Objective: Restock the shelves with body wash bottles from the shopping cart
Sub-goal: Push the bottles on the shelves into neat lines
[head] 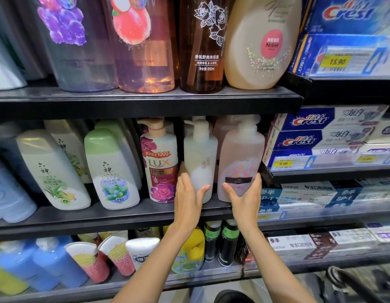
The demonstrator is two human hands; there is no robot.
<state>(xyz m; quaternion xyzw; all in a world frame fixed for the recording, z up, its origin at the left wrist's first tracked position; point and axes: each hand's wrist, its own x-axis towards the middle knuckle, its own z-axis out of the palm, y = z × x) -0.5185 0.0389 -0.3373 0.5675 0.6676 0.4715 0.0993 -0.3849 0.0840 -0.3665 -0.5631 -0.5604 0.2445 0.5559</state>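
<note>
Two pump bottles of body wash stand upright side by side on the middle shelf (124,217). My left hand (188,197) grips the lower part of the white bottle (200,154), thumb across its front and fingers behind its left side. My right hand (244,197) holds the pink bottle (242,156) the same way, thumb on the front and fingers round its right edge. Both bottles rest on the shelf near its front edge. The shopping cart is not in view, apart from a dark bar at the bottom right that I cannot identify.
A LUX bottle (160,162) stands right of two green-capped white bottles (111,169). Tall bottles fill the upper shelf (146,101). Crest toothpaste boxes (310,138) are stacked on the right. Blue and yellow bottles and tubes sit on the lower shelf (102,287).
</note>
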